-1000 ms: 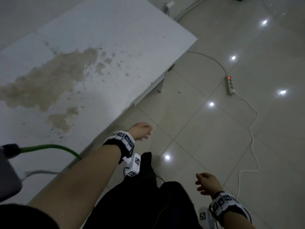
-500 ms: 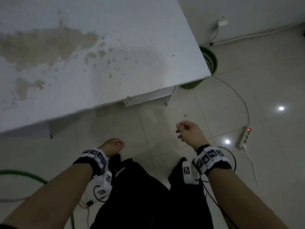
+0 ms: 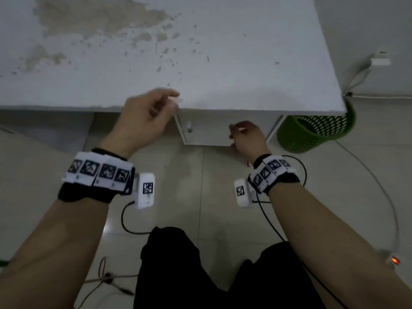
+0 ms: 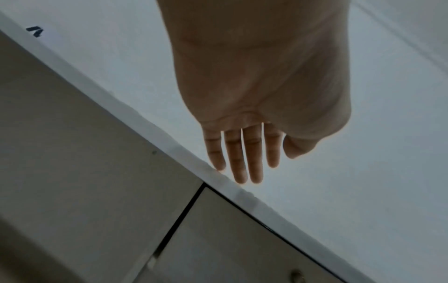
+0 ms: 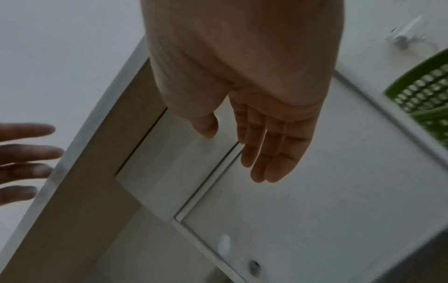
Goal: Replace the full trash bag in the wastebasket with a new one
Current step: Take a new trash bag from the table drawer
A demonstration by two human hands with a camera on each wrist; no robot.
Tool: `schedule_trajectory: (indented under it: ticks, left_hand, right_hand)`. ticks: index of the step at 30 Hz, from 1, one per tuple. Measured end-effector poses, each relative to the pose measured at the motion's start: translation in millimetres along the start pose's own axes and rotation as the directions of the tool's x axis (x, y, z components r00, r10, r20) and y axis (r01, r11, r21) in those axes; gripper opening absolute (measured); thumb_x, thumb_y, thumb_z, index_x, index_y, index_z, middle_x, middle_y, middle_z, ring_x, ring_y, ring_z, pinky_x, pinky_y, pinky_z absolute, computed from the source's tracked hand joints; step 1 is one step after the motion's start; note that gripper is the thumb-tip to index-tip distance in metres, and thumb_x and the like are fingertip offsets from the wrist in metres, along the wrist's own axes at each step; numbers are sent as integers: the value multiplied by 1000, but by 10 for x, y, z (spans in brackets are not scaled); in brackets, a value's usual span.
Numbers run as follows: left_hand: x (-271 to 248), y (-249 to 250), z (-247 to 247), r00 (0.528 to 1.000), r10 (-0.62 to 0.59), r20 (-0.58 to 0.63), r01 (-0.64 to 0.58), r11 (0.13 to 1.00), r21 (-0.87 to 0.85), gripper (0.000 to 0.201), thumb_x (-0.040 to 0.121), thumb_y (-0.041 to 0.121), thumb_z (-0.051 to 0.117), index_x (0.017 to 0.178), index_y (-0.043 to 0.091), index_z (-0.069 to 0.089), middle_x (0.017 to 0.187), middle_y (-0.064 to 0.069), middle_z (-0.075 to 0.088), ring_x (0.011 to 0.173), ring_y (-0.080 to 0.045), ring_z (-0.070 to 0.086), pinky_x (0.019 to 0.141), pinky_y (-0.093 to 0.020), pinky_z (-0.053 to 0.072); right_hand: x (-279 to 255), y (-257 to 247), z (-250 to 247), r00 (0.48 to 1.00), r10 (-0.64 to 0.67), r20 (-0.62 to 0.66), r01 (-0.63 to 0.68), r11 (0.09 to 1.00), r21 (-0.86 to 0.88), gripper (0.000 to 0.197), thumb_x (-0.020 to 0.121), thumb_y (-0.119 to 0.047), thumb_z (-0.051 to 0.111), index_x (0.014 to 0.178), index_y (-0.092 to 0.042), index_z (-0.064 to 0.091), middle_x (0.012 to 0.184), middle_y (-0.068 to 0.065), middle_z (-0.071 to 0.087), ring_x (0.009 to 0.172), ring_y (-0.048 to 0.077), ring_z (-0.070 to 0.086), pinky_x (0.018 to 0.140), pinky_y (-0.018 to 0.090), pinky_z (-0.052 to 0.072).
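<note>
Stained white table [image 3: 200,52], cabinet [image 3: 207,130] beneath, glossy tiled floor [image 3: 223,197].

green perforated plastic wastebasket [image 3: 316,134] upright on tile floor, tucked partly under the table's right corner, next to the wall. top hidden, bag not visible.

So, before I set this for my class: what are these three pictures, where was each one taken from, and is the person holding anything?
No machine here: a person wears a camera on the head and one on each wrist. The head view looks down at both arms, a stained white table, a small white cabinet beneath it and a green mesh wastebasket on the floor at the table's right corner. The wrist views look along each palm. The left hand is at the table's front edge, its fingers straight. The right hand is in front of the cabinet, its fingers relaxed. Neither holds anything. No trash bag shows.
</note>
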State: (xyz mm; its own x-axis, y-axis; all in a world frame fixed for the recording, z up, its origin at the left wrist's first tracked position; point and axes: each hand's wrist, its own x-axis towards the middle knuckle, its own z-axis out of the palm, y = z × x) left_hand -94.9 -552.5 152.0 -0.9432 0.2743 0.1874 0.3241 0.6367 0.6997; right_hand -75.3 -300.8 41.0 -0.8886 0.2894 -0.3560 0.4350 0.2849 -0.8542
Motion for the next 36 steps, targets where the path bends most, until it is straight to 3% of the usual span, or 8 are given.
schedule_trajectory:
  ticks: [3,10,18,22,27,30,32,36]
  left_hand:
    - [212,-147,58,980,152,-128,-121,967,224,31,97,35,51,120,22,68,112,2,68,105,-13,58,89,-23,43]
    - [319,-482,344,943,306,-131,-171,783,597,45,101,39,31,133,25,58,135,-3,57,123,-28,46,96,-38,31]
    - [250,-454,193,943,308,-123,-240,889,389,38,97,43,44,121,24,66,125,-1,64,119,-17,55,106,-41,42]
    - [212,-467,138,948,306,-88,-272,921,279,22,94,38,58,115,32,64,124,2,64,120,-13,56,104,-41,46]
    - [-28,-143,210,821,564,88,-567,790,235,28,91,31,66,114,15,69,108,0,68,101,-15,63,90,-31,51]
    - [-55,6,336,793,408,452,-565,771,295,43,90,32,68,132,30,60,130,7,62,120,-8,57,103,-26,44]
    - [2,0,408,741,176,648,-539,732,417,61,90,31,66,146,37,42,154,10,40,141,-8,37,116,-24,28]
    - [169,-104,518,627,-167,761,-493,671,554,88,86,38,71,154,42,15,163,14,16,148,-8,21,120,-24,18]
  right_hand:
    - [279,-155,170,995,-78,-54,84,989,122,35,92,-36,59,88,-2,68,87,22,72,67,29,70,67,50,61]
    - [418,-62,389,950,-235,-206,291,906,308,41,101,-42,46,85,-8,63,69,13,69,47,25,63,39,25,44]
    - [-71,170,447,922,-271,-276,362,855,371,37,100,-31,47,71,-11,58,54,10,61,42,23,59,40,27,40]
    - [-566,509,382,910,-323,-260,403,835,374,43,101,-30,51,73,1,61,54,13,62,42,24,57,41,25,42]
    - [-980,922,328,891,-403,-209,453,814,364,48,101,-29,53,70,8,59,52,17,61,42,28,56,44,28,43]
    - [-1017,1037,341,885,-421,-198,465,823,327,46,102,-26,52,66,3,59,52,14,62,41,26,57,46,30,44]
    - [-1008,1069,349,893,-411,-184,450,830,329,44,102,-26,51,66,-1,59,53,14,63,41,25,58,45,30,44]
    - [-1003,1126,370,893,-421,-162,451,833,320,43,101,-29,50,67,-5,60,55,12,65,43,26,59,46,30,44]
